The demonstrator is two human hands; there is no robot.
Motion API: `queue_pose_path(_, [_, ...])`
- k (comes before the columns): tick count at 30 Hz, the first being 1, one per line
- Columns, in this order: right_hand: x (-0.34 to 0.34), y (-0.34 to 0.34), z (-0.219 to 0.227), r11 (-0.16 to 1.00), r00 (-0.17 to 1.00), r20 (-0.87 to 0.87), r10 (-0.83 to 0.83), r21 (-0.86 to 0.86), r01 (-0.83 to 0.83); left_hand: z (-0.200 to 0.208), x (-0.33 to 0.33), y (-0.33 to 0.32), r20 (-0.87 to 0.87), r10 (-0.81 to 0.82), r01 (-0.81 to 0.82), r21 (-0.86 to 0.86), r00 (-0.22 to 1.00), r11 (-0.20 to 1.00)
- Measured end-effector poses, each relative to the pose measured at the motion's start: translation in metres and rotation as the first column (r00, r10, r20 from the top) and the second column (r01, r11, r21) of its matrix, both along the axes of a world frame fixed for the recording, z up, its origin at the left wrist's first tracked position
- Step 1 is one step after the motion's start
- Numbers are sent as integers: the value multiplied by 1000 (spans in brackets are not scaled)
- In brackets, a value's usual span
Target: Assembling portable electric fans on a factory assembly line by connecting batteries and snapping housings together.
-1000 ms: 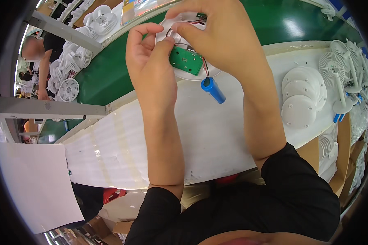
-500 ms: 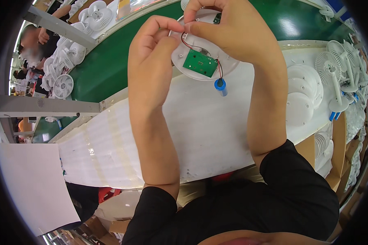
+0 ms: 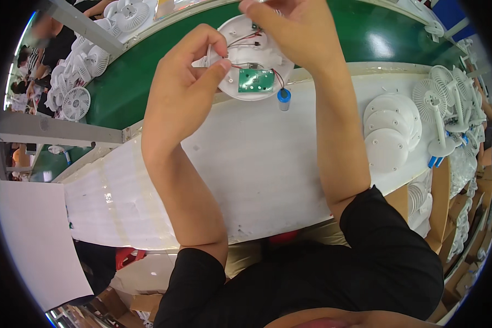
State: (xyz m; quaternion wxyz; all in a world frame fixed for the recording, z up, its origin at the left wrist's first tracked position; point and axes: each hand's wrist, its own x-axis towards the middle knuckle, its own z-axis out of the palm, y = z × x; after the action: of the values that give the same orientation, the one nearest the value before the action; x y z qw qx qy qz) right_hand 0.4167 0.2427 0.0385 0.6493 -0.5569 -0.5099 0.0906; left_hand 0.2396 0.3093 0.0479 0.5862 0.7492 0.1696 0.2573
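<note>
A round white fan base lies with its inner side up at the table's far edge. On it sit a green circuit board, thin red and black wires with small connectors, and a small dark board partly behind my right hand. A blue cylindrical battery hangs by wires off the near side. My left hand is at the base's left rim, thumb and index finger closed around the wires. Over the far right side reaches my right hand, thumb stretched out; its other fingertips pass beyond the upper edge.
White round covers are stacked on the right of the foam-covered table. Beyond them white fans crowd together. A green surface runs behind, with more fans and people at far left. Cardboard boxes stand at right.
My right hand has moved away from my left fingertips toward the upper edge. My left hand has shifted left and down onto the rim. Connectors on the wires now show, and the base has turned slightly.
</note>
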Motion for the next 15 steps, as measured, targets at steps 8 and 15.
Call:
queue_pose_path(8, [10,-42,13,932,996,-7,-85,-353,77,-8,14,2,114,290,-275,-128,950,953])
queue_pose_path(15, [6,-49,18,758,961,-254,-108,-647,-86,-20,29,5,252,529,-437,-343,810,832])
